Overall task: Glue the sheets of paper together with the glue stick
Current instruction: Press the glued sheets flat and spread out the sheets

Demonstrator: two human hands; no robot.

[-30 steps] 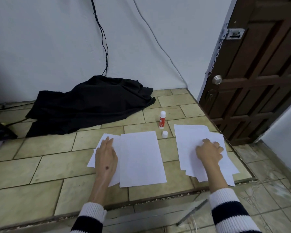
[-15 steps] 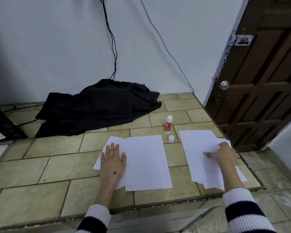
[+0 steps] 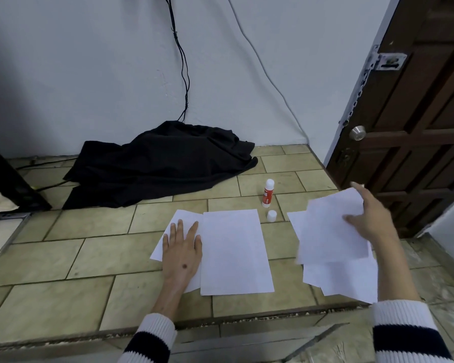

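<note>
Two hands work over white paper on a tiled ledge. Flat, with fingers spread, the left hand [image 3: 182, 254] presses on the left sheets [image 3: 233, 251]. Gripping a lifted sheet [image 3: 330, 226] by its right edge, the right hand [image 3: 370, 218] holds it over the right stack [image 3: 338, 279]. Between the two piles, farther back, the glue stick [image 3: 268, 193] stands upright, its cap [image 3: 271, 215] just beside it.

right hand [image 3: 372, 221] holding sheet [image 3: 330, 226], left hand [image 3: 181, 247] flat

wall [image 3: 89, 61]: pale grey | floor [image 3: 63, 258]: beige tiles | door [image 3: 417, 127]: dark wood, right
</note>
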